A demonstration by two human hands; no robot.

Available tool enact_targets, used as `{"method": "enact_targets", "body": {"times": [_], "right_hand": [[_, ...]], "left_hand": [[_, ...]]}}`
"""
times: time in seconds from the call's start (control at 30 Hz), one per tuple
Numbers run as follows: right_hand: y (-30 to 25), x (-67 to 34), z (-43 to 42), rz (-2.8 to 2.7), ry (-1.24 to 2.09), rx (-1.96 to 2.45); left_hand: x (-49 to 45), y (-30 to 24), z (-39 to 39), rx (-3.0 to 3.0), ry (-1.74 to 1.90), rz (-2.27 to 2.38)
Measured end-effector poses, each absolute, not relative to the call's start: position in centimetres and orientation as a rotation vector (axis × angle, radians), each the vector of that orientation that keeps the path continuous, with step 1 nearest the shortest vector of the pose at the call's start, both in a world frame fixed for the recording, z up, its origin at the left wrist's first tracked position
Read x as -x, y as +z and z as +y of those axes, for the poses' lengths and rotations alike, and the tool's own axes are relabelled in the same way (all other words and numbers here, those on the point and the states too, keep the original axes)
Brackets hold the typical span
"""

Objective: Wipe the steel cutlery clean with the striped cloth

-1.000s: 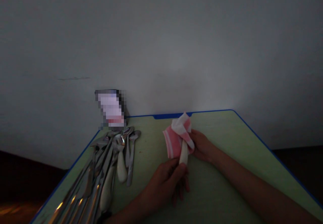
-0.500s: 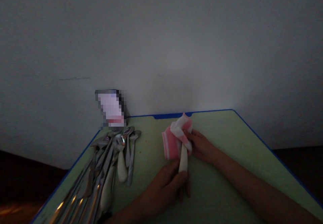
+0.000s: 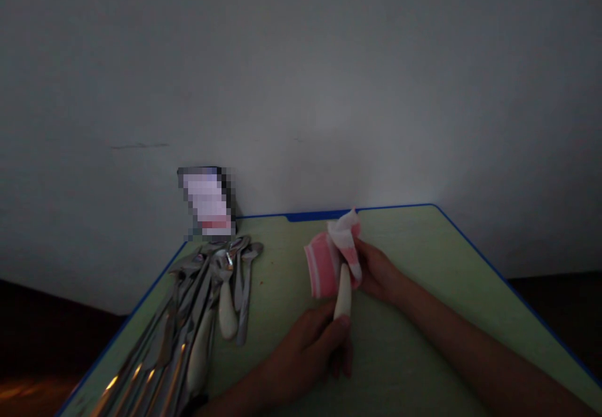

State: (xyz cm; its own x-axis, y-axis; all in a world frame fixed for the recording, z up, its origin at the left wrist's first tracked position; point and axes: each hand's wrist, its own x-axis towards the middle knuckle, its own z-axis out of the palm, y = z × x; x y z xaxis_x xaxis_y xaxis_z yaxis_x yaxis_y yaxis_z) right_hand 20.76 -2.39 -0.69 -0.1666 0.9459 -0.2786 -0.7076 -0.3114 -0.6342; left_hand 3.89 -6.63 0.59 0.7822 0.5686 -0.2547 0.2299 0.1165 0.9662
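Note:
My left hand (image 3: 313, 348) is closed around the lower end of a pale, cream-coloured handle (image 3: 345, 291) that slants upward over the table. The far end of this piece of cutlery is hidden inside a pink and white cloth (image 3: 324, 263), so its kind does not show. My right hand (image 3: 376, 269) grips the cloth from the right side, its fingers partly covered by the folds. One flap of the cloth hangs to the left, and a corner sticks up at the top.
A heap of metal cutlery (image 3: 164, 335), with spoons, forks and some cream handles, covers the table's left side. Behind it a phone (image 3: 207, 200), blurred out, leans against the grey wall (image 3: 329, 91). The pale green table (image 3: 423, 241) has a blue edge.
My right hand and the cloth have shifted slightly to the right, and the cloth's upper folds have turned. The left hand keeps its hold on the handle almost in place.

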Motion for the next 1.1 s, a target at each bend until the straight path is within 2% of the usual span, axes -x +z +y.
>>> {"method": "enact_targets", "body": {"times": [1.1], "right_hand": [[-0.9,-21.1,-2.5,-0.441,1.722,0.705]], "left_hand": [[-4.2,1.0,-6.6,-1.568,0.245,0.676]]}}
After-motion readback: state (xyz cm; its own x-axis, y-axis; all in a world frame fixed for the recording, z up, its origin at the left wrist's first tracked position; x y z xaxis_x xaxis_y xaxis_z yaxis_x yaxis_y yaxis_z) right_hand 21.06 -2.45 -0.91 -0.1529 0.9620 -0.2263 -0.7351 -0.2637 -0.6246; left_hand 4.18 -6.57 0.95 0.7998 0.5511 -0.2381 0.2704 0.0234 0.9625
